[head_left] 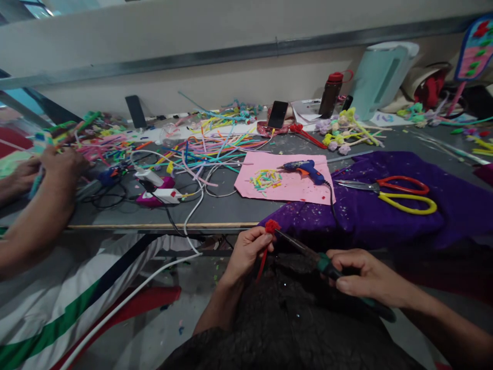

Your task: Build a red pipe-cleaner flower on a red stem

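Note:
Between the thumb and fingers of my left hand is a small red pipe-cleaner flower, its red stem hanging below the hand. My right hand is closed around the dark green handles of long-nose pliers. The thin metal jaws point left, their tip at the red flower; whether they grip it I cannot tell. Both hands are over my dark-clad lap, in front of the table edge. Just beyond them, a pink sheet bears a blue glue gun and a pile of short coloured pieces.
Scissors with red and yellow handles lie on a purple cloth. Pipe cleaners cover the table's middle. A power strip trails a white cable. At left, another person's hands work. A bottle and jug stand behind.

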